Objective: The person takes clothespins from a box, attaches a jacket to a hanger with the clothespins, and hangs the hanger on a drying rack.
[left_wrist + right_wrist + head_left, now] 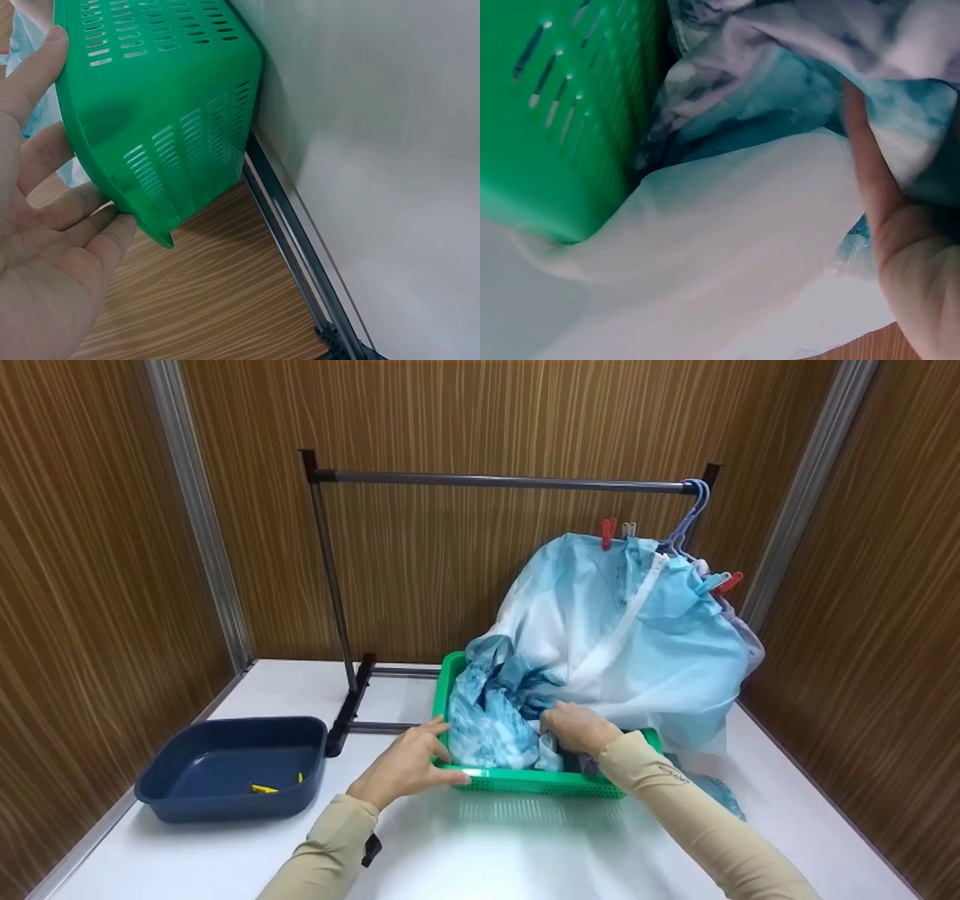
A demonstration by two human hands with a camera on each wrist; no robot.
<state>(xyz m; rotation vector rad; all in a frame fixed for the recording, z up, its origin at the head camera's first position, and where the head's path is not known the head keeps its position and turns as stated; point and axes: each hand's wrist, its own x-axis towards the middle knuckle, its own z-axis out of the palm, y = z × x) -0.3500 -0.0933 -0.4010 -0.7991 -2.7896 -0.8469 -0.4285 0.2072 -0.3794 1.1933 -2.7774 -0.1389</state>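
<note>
My left hand (409,761) grips the near left corner of a green basket (525,782), its thumb along the front rim and other fingers at the left side. In the left wrist view, fingers meet the rim of the basket (172,112). My right hand (581,727) reaches into the basket with curled fingers, holding blue-and-white cloth (491,735). Folds of cloth hide its fingertips in the right wrist view, where a lilac patterned cloth (705,82) also shows. A pale blue garment (600,615) hangs behind the hand, its lower part draping over the basket.
A clothes rack (487,480) stands behind, blue hangers (694,514) at its right end. Red clothespins (607,534) and a light blue clothespin (712,583) clip the garment. At left, a dark blue basin (232,765) holds yellow clothespins (262,789). Wood-grain walls enclose the white table.
</note>
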